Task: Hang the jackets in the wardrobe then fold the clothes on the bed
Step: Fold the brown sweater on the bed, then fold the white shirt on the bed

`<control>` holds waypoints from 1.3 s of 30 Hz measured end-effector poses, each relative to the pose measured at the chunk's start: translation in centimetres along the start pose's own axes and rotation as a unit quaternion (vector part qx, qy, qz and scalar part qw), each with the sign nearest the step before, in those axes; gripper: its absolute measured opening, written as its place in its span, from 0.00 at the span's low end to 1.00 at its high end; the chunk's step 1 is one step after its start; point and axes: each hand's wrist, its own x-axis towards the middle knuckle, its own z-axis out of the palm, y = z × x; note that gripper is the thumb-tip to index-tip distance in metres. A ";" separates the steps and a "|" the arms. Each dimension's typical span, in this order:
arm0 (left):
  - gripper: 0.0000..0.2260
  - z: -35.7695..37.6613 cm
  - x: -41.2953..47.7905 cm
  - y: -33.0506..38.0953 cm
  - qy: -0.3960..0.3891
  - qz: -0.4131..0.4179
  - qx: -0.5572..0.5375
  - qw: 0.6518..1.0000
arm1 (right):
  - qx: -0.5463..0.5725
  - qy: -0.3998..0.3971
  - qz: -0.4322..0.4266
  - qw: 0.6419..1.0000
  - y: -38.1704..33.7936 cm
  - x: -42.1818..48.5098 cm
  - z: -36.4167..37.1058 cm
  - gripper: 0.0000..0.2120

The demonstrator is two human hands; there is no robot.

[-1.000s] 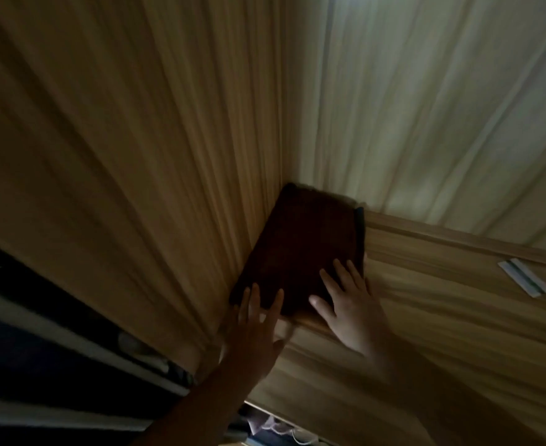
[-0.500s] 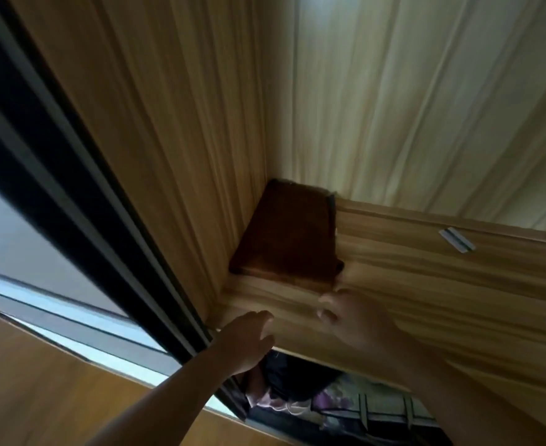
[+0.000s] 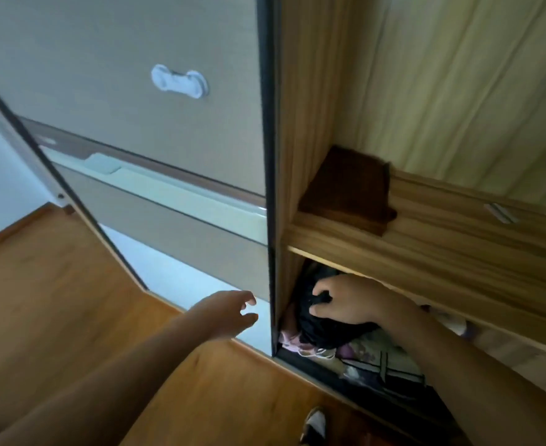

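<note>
Open wardrobe [image 3: 426,246], seen from above. The right hand [image 3: 348,300] reaches under the shelf [image 3: 442,262] into the lower compartment, its fingers [image 3: 321,289] curled and pinching a bunch of black cloth [image 3: 326,329], possibly a jacket; the blur does not allow a firmer reading. The black cloth sits directly beneath and in front of this hand, against the wardrobe's left wall. Below it lie a pink garment [image 3: 292,341] and patterned fabric [image 3: 371,352], both just nearer the person than the hand.

The left hand [image 3: 229,312] hangs free in the air to the left of the right hand, outside the wardrobe, fingers loosely spread with thumb and forefinger apart, holding nothing. The dark edge of the sliding door [image 3: 270,175] stands between the two hands. Above the left hand, a white plastic latch [image 3: 180,81] is stuck on the door panel.

Above the right hand, a folded brown item [image 3: 348,188] rests on the shelf in the corner. A small pale tag [image 3: 500,214] lies farther right on the shelf; no writing on it can be read. A shoe [image 3: 315,423] shows on the wooden floor [image 3: 56,317] below the right forearm.
</note>
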 end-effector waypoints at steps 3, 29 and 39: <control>0.19 0.3 -7.3 -6.3 0.012 -0.069 -0.025 0.997 | -0.030 -0.015 -0.050 0.998 -7.8 0.5 2.2 0.26; 0.18 11.3 -46.6 -34.3 0.209 -0.624 -0.310 0.686 | -0.360 -0.191 -0.523 0.748 -65.6 9.7 18.0 0.23; 0.19 23.3 -52.1 -28.1 0.212 -0.742 -0.455 0.444 | -0.460 -0.271 -0.657 0.532 -78.1 0.8 33.7 0.23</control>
